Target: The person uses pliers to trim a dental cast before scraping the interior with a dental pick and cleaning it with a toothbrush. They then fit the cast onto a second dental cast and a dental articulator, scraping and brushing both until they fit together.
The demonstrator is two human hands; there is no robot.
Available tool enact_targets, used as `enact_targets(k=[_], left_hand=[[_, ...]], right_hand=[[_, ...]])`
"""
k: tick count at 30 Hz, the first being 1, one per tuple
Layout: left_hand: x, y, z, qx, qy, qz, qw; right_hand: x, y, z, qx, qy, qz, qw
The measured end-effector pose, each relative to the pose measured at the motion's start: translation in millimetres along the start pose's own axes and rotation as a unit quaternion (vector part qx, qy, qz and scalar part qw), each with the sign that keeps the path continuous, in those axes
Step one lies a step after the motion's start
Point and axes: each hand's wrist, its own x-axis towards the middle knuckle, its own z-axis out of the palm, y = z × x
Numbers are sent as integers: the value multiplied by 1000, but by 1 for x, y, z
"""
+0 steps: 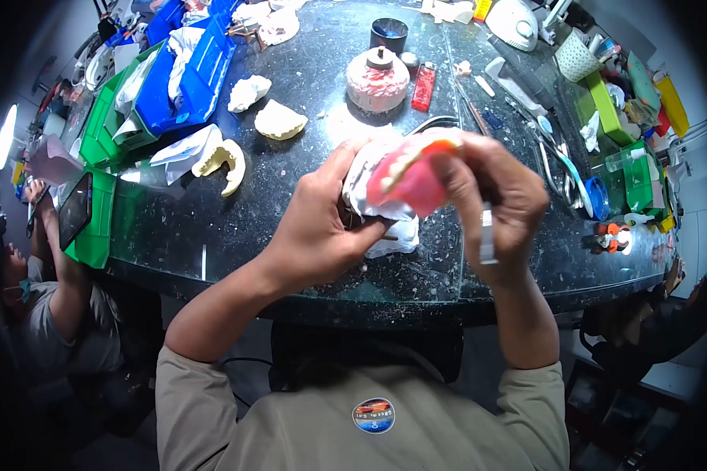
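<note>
Pink wax denture [410, 182] with a row of pale teeth sits on a white plaster cast [377, 206], held up over the dark desk [291, 204] between both hands. Left hand [322, 228] cups the cast from below, thumb along its side, fingers curled under. Right hand [499, 200] is closed over the denture's right edge and also grips a thin metal tool [487, 235] that points down. Behind lie a red lighter [423, 86] and yellow casts [279, 119].
</note>
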Motion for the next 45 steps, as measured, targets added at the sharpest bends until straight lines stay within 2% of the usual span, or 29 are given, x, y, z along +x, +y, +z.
enact_targets(k=[2,3,5,8,10,13,17,18,19,21,23,25,28,32,35,41,45], left_hand=[[1,-9,-3,-19,3,-5,1000],[2,-2,-4,-93,-3,-72,993],[3,-11,-8,-145,-10,-75,987],[2,-8,-8,-262,0,-144,954],[3,-6,-10,-262,-1,-153,953],[4,-10,-15,-241,-15,-166,956],[7,-10,-15,-272,24,-181,945],[8,-10,-17,-253,34,-194,947],[8,-17,-23,-207,22,-194,959],[11,-22,-25,-171,58,-177,968],[13,-31,-31,-120,70,-151,979],[16,-34,-38,-69,42,-193,978],[18,-38,-37,-47,16,-208,977],[16,-46,-28,-95,30,-163,982],[16,-51,-28,-68,14,-138,988],[14,-40,-30,62,-24,-167,984],[9,-36,-29,168,-23,-130,977]], right_hand=[[2,-3,-8,30,35,20,999],[4,-4,-12,54,61,21,996],[10,-3,-22,64,64,54,994],[20,6,-35,30,44,107,993],[24,21,-41,-43,27,116,992],[28,31,-54,-272,-41,173,946],[27,50,-59,-282,-94,221,929],[26,50,-57,-307,-82,202,926],[25,47,-56,-305,-97,173,932],[25,36,-51,-299,-128,114,939],[22,23,-45,-197,-271,106,936],[17,16,-34,-195,-390,54,898],[8,13,-18,-226,-456,92,856],[2,18,-15,-215,-452,55,864],[-4,31,-15,-181,-395,-29,900],[12,21,-33,-140,-295,-32,945],[18,11,-39,-182,-288,-5,940]])
